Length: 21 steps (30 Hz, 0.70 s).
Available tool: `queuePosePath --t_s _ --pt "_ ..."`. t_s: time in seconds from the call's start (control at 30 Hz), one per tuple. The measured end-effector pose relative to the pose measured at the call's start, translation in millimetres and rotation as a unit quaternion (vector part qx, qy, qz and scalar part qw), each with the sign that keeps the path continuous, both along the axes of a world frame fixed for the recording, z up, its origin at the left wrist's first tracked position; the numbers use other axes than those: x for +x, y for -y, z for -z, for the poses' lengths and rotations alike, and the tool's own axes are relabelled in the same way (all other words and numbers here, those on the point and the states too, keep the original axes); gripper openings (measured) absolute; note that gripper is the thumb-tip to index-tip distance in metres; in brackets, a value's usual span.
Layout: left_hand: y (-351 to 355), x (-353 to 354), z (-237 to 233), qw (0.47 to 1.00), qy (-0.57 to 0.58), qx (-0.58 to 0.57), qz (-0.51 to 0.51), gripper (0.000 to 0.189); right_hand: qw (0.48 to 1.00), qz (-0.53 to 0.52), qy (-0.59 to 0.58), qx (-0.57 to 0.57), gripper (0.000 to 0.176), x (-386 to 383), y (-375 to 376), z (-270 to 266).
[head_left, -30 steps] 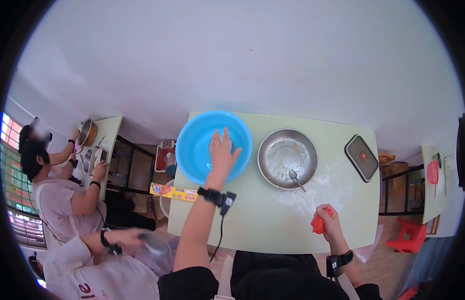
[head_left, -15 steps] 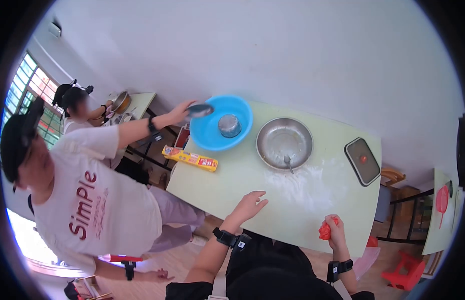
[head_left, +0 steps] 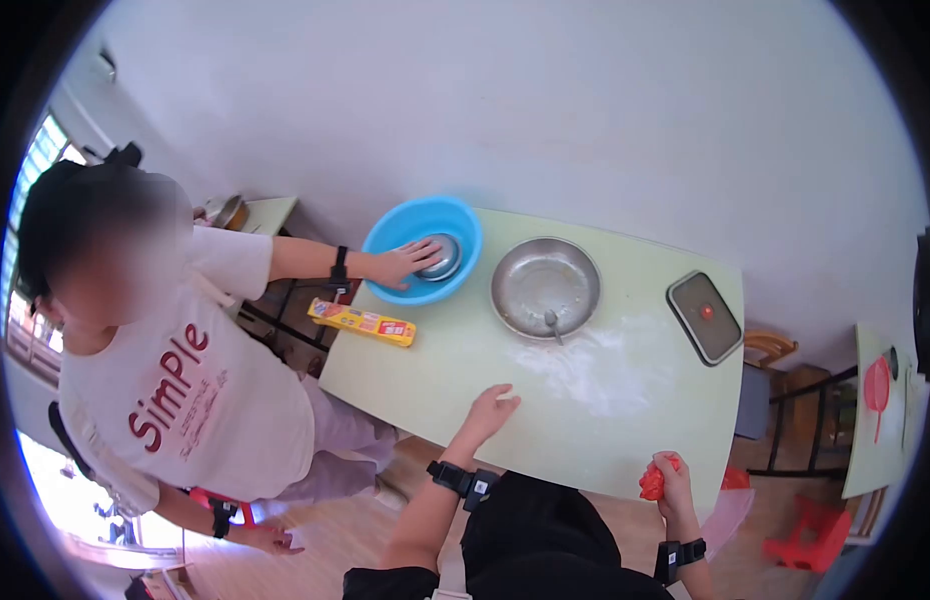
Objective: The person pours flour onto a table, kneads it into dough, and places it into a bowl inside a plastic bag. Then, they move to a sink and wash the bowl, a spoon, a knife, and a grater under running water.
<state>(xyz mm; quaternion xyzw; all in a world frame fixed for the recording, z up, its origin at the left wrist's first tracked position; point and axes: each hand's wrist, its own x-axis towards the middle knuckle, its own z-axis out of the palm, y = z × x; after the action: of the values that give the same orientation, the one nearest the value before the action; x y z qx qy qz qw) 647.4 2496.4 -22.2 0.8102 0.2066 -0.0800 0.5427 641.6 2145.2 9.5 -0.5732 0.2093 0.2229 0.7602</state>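
My right hand [head_left: 675, 482] is closed around a crumpled red plastic bag [head_left: 652, 484] at the front right edge of the table. My left hand [head_left: 491, 412] hovers near the front edge, fingers apart and holding nothing. Beyond it stands a wide steel basin [head_left: 525, 285] with a metal spoon [head_left: 553, 324] resting inside against the near rim. White powder, like flour, is smeared over the pale green tabletop [head_left: 435, 385] in front of the basin. A yellow box [head_left: 363, 323], apparently of cling film, lies to the left.
A co-worker's hand [head_left: 403, 264] touches a metal bowl [head_left: 446, 257] inside the blue basin [head_left: 471, 225]. A dark rectangular tray [head_left: 720, 335] with a small red item [head_left: 707, 312] lies at right. A red stool [head_left: 807, 533] stands on the floor.
The co-worker's hand has lowered a metal bowl into the blue basin, where it now sits with the hand on it. My view has shifted slightly; my hands keep about the same pose.
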Motion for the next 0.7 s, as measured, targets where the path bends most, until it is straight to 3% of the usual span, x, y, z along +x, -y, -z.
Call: queuePosePath --t_s 0.03,0.07,0.1,0.13,0.17,0.23,0.43,0.57,0.7 --pt "0 11 17 0.997 -0.038 -0.044 -0.056 0.040 1.000 0.017 0.000 0.000 0.009 -3 3 -3" --pt "-1 20 35 0.997 -0.043 -0.054 -0.041 0.040 0.999 0.036 -0.001 -0.001 0.009 -7 7 -6" --pt "-6 33 52 0.983 0.002 -0.139 -0.116 0.037 0.999 0.051 -0.003 -0.011 0.009 -12 11 -8" --pt "-10 45 58 0.955 0.044 -0.222 -0.191 0.034 0.997 0.065 -0.027 -0.030 0.009 -17 14 -8" --pt "-14 59 66 0.955 0.038 -0.230 -0.182 0.034 0.995 0.077 -0.053 -0.047 0.010 -20 15 -8" --pt "-20 87 69 0.906 0.025 -0.319 -0.277 0.028 0.991 0.099 -0.066 -0.062 0.010 -28 16 -10" --pt "-23 133 76 0.916 0.004 -0.321 -0.239 0.024 0.977 0.186 -0.072 -0.076 0.010 -45 7 -23" --pt "-16 134 77 0.893 0.086 -0.365 -0.248 0.020 0.968 0.233 -0.058 -0.071 0.009 -78 7 -19" --pt "-12 122 61 0.899 0.065 -0.370 -0.223 0.013 0.951 0.297 -0.053 -0.068 0.009 -100 15 -22"
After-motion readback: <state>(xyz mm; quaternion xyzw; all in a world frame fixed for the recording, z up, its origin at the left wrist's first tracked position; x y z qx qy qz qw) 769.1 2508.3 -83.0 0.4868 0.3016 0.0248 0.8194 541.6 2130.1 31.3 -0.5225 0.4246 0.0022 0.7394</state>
